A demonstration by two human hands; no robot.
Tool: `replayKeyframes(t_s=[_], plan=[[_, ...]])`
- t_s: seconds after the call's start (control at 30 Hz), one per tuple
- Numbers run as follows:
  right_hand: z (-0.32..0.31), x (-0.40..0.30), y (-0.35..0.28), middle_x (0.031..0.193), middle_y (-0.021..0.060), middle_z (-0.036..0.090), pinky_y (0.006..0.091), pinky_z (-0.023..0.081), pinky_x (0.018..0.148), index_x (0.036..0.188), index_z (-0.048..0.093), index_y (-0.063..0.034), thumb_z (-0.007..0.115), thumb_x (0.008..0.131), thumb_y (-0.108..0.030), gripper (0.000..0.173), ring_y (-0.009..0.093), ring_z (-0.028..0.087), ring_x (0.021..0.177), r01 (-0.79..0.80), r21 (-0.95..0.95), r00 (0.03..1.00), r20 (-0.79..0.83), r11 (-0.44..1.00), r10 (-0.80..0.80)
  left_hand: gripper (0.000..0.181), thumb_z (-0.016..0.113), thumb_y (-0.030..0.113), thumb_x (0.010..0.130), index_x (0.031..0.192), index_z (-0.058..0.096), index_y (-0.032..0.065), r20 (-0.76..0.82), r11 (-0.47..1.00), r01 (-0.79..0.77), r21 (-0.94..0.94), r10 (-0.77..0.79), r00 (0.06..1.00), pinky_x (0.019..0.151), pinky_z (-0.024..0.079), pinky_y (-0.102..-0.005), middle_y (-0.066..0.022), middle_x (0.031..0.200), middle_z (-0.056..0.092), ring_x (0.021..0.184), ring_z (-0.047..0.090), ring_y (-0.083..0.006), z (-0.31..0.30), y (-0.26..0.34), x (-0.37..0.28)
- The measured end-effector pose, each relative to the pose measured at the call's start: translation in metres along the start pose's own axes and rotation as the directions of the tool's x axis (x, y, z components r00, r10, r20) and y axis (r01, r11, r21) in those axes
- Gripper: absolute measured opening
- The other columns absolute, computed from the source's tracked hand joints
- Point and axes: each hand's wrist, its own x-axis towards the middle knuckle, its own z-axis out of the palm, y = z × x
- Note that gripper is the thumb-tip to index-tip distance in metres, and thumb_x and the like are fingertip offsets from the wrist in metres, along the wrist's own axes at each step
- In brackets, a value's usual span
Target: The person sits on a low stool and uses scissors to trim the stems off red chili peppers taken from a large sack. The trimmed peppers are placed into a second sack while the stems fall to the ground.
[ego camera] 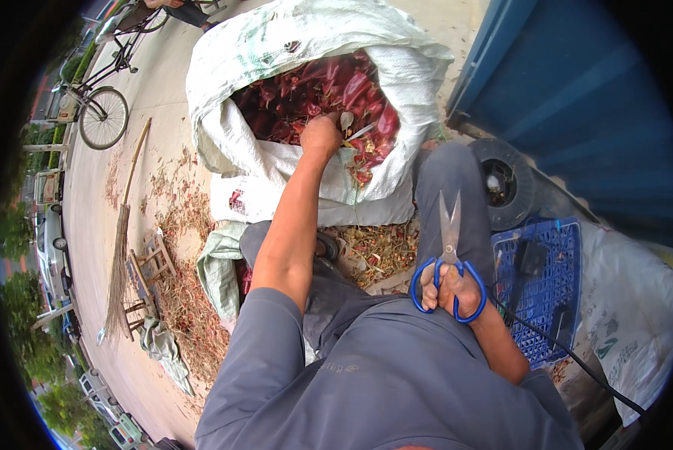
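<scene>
My left hand reaches over the near lip of a white woven sack. Its fingertips are hidden among the dried red chillies inside, so I cannot tell what they hold. A pale, rounded thing and a whitish strip lie beside that hand on the chillies. Scissors with blue handles are in my right hand, at my lap by the right knee. Their blades are slightly apart and point away from me. Some fingers pass through the handle loops.
Stems and scraps litter the ground left of me, near a broom and a small wooden stool. At right are a blue plastic crate, a black cable, a round dark object with a hollow centre, and a blue metal panel. A person sits beyond the sack.
</scene>
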Motion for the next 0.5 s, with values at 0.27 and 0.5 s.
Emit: replayKeyframes(t_s=[0.27, 0.5], plan=[[-0.003, 0.002, -0.007, 0.08, 0.0052, 0.054, 0.034, 0.048, 0.071, 0.109, 0.056, 0.0003, 0.056, 0.092, -0.062, 0.065, 0.018, 0.056, 0.072, -0.066, -0.037, 0.997, 0.049, 0.997, 0.068, 0.024, 0.076, 0.024, 0.079, 0.094, 0.071, 0.0056, -0.107, 0.913, 0.141, -0.383, -0.195, 0.975, 0.074, 0.051, -0.0445, -0.0151, 0.093, 0.07, 0.083, 0.066, -0.0378, -0.001, -0.023, -0.007], [0.008, 0.01, 0.0, 0.077, 0.0057, 0.056, 0.0303, 0.048, 0.067, 0.101, 0.059, 0.0015, 0.056, 0.095, -0.055, 0.057, 0.017, 0.056, 0.07, -0.026, -0.098, 0.999, 0.041, 0.995, 0.03, 0.013, 0.073, 0.016, 0.087, 0.096, 0.073, 0.0066, 0.096, 0.443, 0.224, -0.868, -0.294, 0.951, 0.051, 0.04, -0.0279, -0.0003, 0.07, 0.06, 0.055, 0.049, -0.0112, -0.068, 0.001, -0.07]])
